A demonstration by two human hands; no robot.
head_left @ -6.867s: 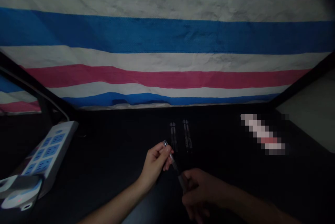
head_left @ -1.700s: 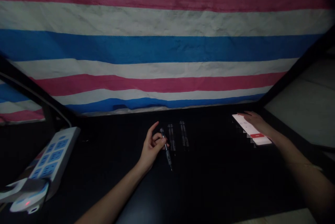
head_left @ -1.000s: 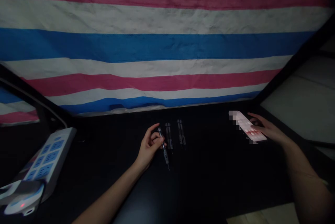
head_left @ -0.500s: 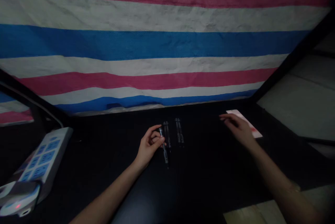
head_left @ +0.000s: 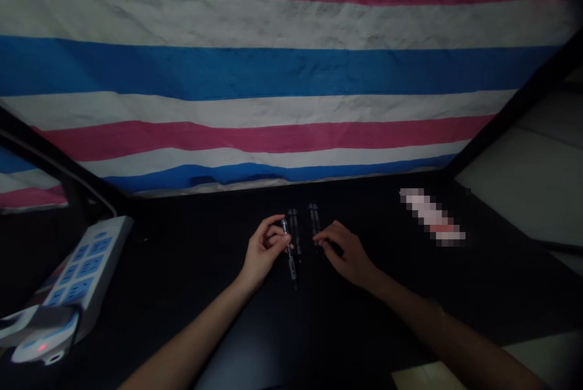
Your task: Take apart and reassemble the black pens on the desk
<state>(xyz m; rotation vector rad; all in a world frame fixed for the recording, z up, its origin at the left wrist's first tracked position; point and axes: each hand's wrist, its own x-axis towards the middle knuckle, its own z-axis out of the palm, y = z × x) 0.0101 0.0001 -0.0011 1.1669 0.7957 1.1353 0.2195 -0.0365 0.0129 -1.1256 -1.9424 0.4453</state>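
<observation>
My left hand (head_left: pixel 263 253) pinches a slim, clear-and-dark pen (head_left: pixel 292 265) near its upper half, its tip pointing down toward me. Just behind it, other similar pens (head_left: pixel 294 226) lie on the black table. Slightly to the right is another group of pens (head_left: pixel 314 215), lying lengthwise. My right hand (head_left: pixel 348 254) is over the lower end of that group, thumb and forefinger closed on a pen there. The fingers partly cover it, and the dim light blurs detail.
At the left stands a white power strip (head_left: pixel 93 274) with a plug whose red light glows. A pixelated pinkish card (head_left: pixel 428 211) lies at the far right of the black table (head_left: pixel 195 268). Behind hangs a striped sheet (head_left: pixel 282 74).
My right hand has moved left, from beside the pinkish card to the right group of pens, its fingers closing there. My left hand still holds its pen. The view shifted slightly.
</observation>
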